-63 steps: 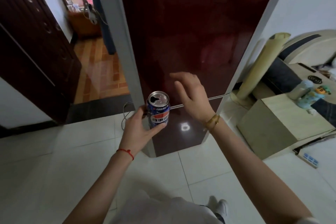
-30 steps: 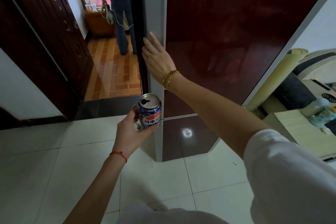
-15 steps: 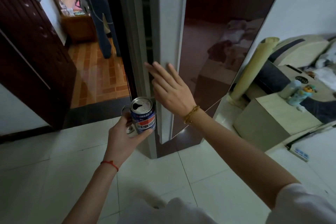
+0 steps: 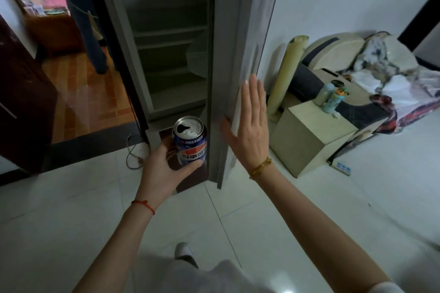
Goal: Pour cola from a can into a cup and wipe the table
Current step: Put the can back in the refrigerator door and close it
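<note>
My left hand (image 4: 162, 169) grips a blue cola can (image 4: 190, 143), upright, its top opened. The can is level with the bottom of the fridge's upper compartment. My right hand (image 4: 250, 126) lies flat with straight fingers against the edge of the fridge door (image 4: 228, 59), which stands wide open. Inside the fridge (image 4: 166, 43) several white shelves look bare. No cup or table is in view.
A person stands in the doorway (image 4: 90, 31) at the back left, beside a dark wooden door (image 4: 21, 102). A low beige cabinet (image 4: 307, 138) with two bottles (image 4: 331, 97), a rolled mat (image 4: 288, 74) and a cluttered sofa (image 4: 381, 66) sit to the right. White tiled floor (image 4: 285, 209) lies below.
The fridge door has swung from closed to wide open, with my right hand on its edge. The left hand has kept the can in about the same place.
</note>
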